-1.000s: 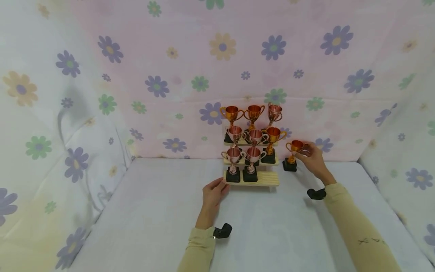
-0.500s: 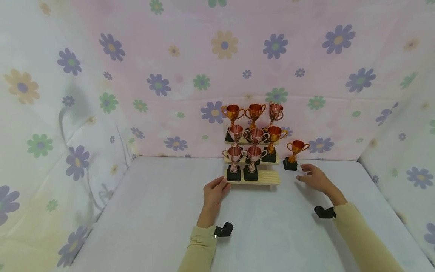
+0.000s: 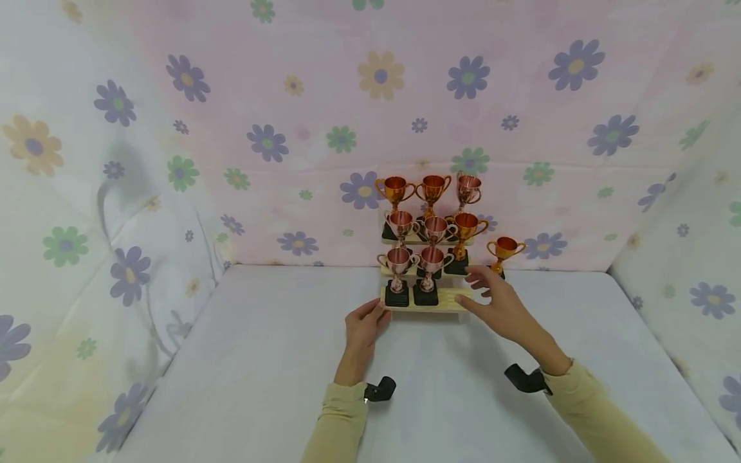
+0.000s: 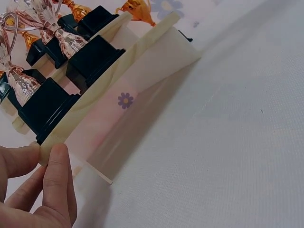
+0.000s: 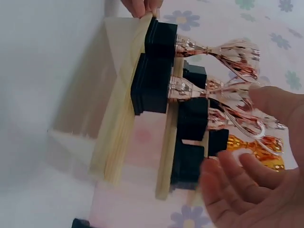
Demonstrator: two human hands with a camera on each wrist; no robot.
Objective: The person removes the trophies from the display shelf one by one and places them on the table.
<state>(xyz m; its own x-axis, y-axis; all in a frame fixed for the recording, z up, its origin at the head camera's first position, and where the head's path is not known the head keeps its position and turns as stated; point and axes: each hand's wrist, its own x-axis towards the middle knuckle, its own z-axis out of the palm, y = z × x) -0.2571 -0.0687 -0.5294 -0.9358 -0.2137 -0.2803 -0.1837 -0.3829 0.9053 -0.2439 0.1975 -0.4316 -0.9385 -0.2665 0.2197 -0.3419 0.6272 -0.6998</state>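
A three-step wooden display stand (image 3: 451, 301) bears several small trophy cups on black bases. My left hand (image 3: 361, 331) pinches the lowest step's left front corner between thumb and fingers, as the left wrist view shows. Two rose-gold trophies stand on that step, a left one (image 3: 397, 273) and a right one (image 3: 429, 276). My right hand (image 3: 494, 305) hovers by the step's right end, thumb and fingers apart, holding nothing. In the right wrist view its thumb (image 5: 273, 100) overlaps the cups. Right of the stand, a gold trophy (image 3: 505, 248) stands on the table, its base mostly hidden by my hand.
The middle step holds two rose-gold trophies and a gold trophy (image 3: 466, 226). On the top step are two gold trophies and a tilted rose-gold trophy (image 3: 467, 188). A flowered cloth (image 3: 301, 161) hangs behind the white table (image 3: 278, 360).
My right hand has let go of the gold trophy beside the stand, drawn back, then moved left to the lowest step's right end. My left hand keeps its grip on the corner.
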